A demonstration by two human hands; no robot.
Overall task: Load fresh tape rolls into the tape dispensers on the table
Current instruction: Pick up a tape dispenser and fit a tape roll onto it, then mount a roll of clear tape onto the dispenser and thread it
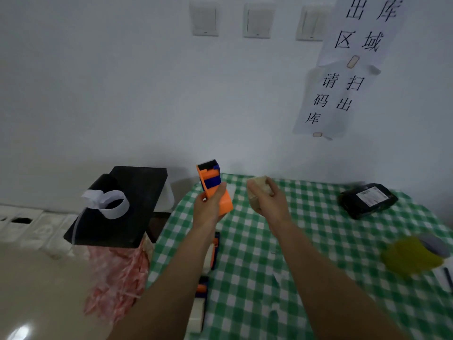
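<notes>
My left hand (208, 207) grips an orange tape dispenser (212, 182) with blue parts, held upright above the far edge of the table. My right hand (266, 200) holds a beige tape roll (259, 186) just to the right of the dispenser, apart from it. Two more orange and blue dispensers lie along the table's left edge, one (213, 251) under my left forearm and one (201, 303) nearer to me; both carry pale tape rolls and are partly hidden by the arm.
The table has a green and white checked cloth (282, 266). A black wrapped parcel (367, 200) lies at the far right, a yellow-green blurred object (411, 256) at the right edge. Left of the table stands a black box (122, 204) with a white strip loop, over pink bags.
</notes>
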